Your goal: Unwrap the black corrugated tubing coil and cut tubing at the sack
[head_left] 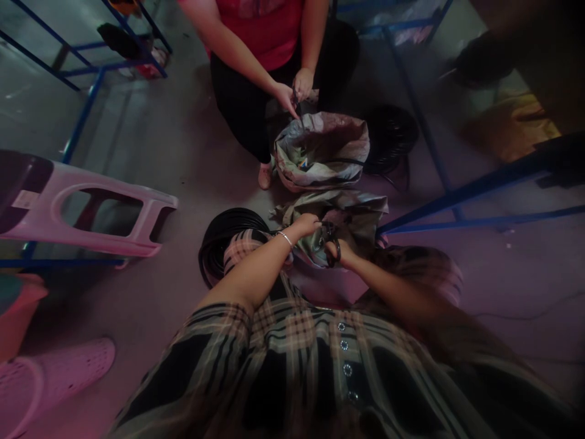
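My left hand (308, 224) is closed, its fingers pinching the end of a thin black cable over an open grey sack (365, 213). Beside my left knee lies a coil of black cable (211, 244), from which a strand seems to run toward that hand. My right hand (343, 252) grips black-handled scissors (333, 249), their loops around the fingers. The blades point toward my left fingertips; dim light hides whether they touch the cable. Inside the sack, the contents are too dark to make out.
Opposite, a person in a red top (260, 30) holds a dark tool over another open sack (320, 174), beside a black coil (390, 140). A pink plastic stool (109, 238) and pink basket (68, 372) stand left. Blue metal frames (425, 204) stand at both sides.
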Demonstrator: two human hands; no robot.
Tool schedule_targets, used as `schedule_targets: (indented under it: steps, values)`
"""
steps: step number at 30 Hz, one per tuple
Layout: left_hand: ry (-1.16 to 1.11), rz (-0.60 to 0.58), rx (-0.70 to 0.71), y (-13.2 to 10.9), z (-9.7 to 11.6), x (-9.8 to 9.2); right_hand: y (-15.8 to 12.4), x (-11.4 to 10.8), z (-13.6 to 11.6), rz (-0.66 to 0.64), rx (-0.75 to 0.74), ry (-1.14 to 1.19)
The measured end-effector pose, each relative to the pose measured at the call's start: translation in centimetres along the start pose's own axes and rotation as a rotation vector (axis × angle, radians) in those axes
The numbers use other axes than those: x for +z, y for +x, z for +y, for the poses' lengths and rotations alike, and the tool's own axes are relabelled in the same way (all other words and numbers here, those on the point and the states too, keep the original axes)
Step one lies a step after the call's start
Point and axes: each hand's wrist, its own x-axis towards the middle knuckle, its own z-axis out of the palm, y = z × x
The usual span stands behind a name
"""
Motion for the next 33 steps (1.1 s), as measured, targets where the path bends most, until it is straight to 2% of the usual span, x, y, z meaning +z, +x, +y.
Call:
schedule_targets:
  steps: [7,13,19,24,33]
  values:
    - [0.006,0.005,0.008,0.0,0.0,-0.1,0.6,0.2,1.1,0.032,-0.030,0.037]
    - [-0.030,0.057,-0.015,-0.1,-0.3,-0.7,0.7,0.0,0.8,0.058,0.000,0.055]
    - [-0.052,0.111,-0.033,-0.1,-0.5,-1.0,1.6,0.2,1.2,-0.042,0.073,0.130]
    - [-0.049,0.074,0.008,-0.1,-0.2,-1.0,2.5,0.5,2.6,-0.121,-0.041,0.076]
    - [-0.027,0.050,0.061,0.1,-0.1,-0.5,2.6,-0.1,2.1,-0.099,-0.089,-0.001]
